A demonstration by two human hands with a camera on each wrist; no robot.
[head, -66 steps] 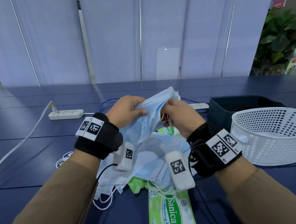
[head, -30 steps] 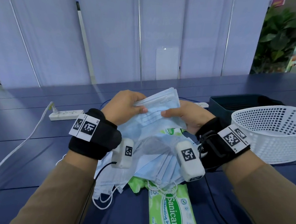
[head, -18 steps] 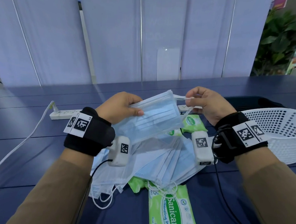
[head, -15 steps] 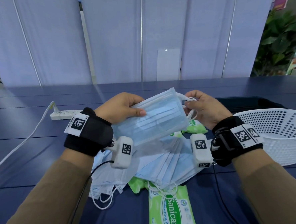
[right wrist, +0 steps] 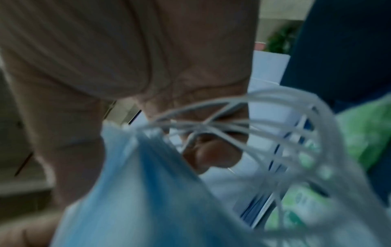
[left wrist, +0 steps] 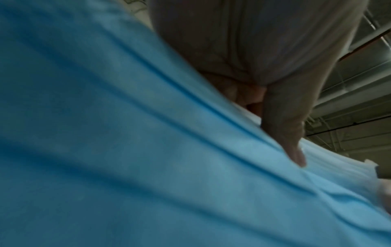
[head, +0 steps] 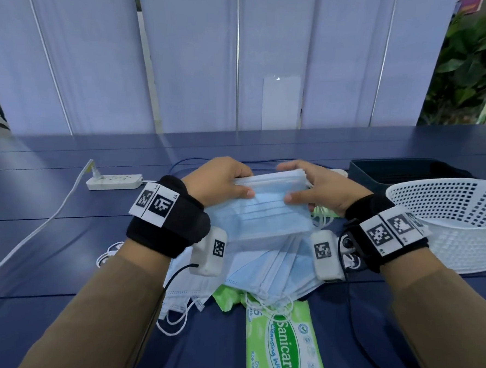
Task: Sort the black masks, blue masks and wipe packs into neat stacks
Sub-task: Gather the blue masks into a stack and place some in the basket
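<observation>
Both hands hold a small stack of blue masks (head: 265, 211) above the table. My left hand (head: 219, 179) grips its left end, thumb on top. My right hand (head: 315, 185) grips the right end, where white ear loops (right wrist: 243, 130) dangle. The same blue masks (left wrist: 148, 158) fill the left wrist view, with my thumb pressed on them. Under the hands more blue masks (head: 276, 274) lie fanned in a loose heap. A green wipe pack (head: 280, 351) lies in front of the heap, another green wipe pack (head: 324, 213) behind my right hand. No black masks can be seen.
A white perforated basket (head: 458, 222) stands at the right, a dark bin (head: 401, 173) behind it. A white power strip (head: 114, 181) with its cable lies at the left on the dark blue table (head: 48, 229). Blinds close off the far side.
My right hand let go of the ear loops it was pulling and came back onto the right end of the stack. The stack has sunk a little and now lies flatter.
</observation>
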